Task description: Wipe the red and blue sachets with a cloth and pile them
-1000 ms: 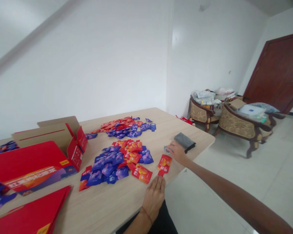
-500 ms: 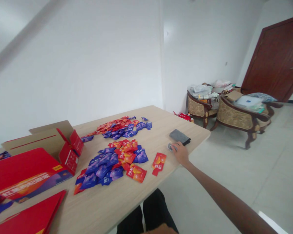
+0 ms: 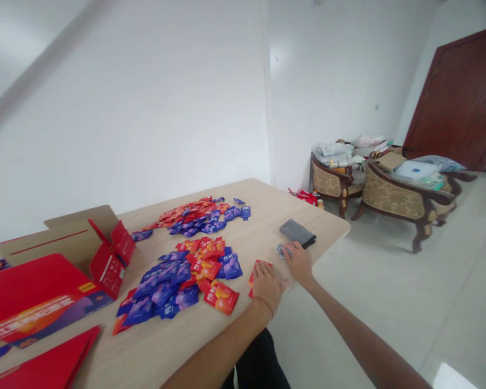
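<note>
My left hand (image 3: 267, 283) lies flat over a single red packet (image 3: 252, 276) near the table's front edge, its fingers stretched out. Most of that packet is hidden under the hand. Just right of it, my right hand (image 3: 299, 263) has its fingers closed on a small grey-and-white object (image 3: 282, 250) resting on the tabletop; its kind is too small to make out. A folded dark grey cloth (image 3: 297, 233) lies right behind my right hand. To the left spreads a pile of purple packets (image 3: 164, 292) with red packets (image 3: 207, 267) along its right side.
Farther back on the table (image 3: 263, 202) is another heap of red and purple packets (image 3: 198, 214). An open red carton (image 3: 44, 294) stands at the left, with a flat red box piece (image 3: 52, 362) in front. Two loaded armchairs (image 3: 397, 194) stand beyond the table.
My left hand has come in from below and now covers the lone red packet. My right hand stays at the small grey object. The view has shifted slightly.
</note>
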The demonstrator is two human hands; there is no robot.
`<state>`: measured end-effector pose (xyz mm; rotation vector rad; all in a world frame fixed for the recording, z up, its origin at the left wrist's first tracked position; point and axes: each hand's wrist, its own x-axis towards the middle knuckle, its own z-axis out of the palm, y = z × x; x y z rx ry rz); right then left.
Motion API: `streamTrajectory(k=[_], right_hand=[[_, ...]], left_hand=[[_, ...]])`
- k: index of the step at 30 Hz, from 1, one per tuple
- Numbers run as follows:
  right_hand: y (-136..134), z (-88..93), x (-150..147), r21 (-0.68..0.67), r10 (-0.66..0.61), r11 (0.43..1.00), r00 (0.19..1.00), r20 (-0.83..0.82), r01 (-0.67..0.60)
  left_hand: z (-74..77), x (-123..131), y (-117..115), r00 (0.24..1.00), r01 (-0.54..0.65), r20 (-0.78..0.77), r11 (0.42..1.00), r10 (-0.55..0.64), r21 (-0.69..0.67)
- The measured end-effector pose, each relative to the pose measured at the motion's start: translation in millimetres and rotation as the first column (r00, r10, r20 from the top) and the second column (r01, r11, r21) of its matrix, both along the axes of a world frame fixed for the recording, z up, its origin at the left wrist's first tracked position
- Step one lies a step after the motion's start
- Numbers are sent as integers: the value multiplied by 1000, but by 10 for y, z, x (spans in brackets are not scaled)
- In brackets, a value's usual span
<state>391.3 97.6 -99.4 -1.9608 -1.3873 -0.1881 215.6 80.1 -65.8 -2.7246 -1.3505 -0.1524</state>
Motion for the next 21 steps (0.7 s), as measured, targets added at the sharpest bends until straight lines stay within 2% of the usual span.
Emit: streamTrajectory(k=[2, 7, 9, 13, 16, 18, 19, 21], right_hand=[[9, -35, 9, 5, 4, 1000, 1000, 16, -4], [48, -128, 37, 24, 27, 999, 998, 56, -29], [61, -146, 40, 22, 20, 1000, 998, 65, -21], [61, -148, 35, 1, 4, 1000, 996, 87, -4], [49, -141, 33, 1, 0, 1000, 995, 100, 0], [43, -140, 35, 6, 0, 1000, 995, 104, -1], [41, -141, 36, 6, 2, 1000, 994, 106, -3], [38, -148, 42, 4, 6, 1000, 994, 111, -7]], left_hand=[[5, -43, 13, 999, 21, 30, 1000, -21, -9], [214, -274, 7, 984, 178, 49, 977, -173, -117], [238, -335, -30, 972, 237, 27, 964, -235, -124], [43, -420, -250, 909, 413, -87, 910, -409, 42], [-67, -529, -472, 828, 561, -154, 800, -540, 211], [17, -636, -564, 775, 630, -162, 725, -611, 280], [111, -698, -575, 758, 649, -164, 701, -632, 296], [374, -833, -510, 746, 663, -178, 692, -641, 285]])
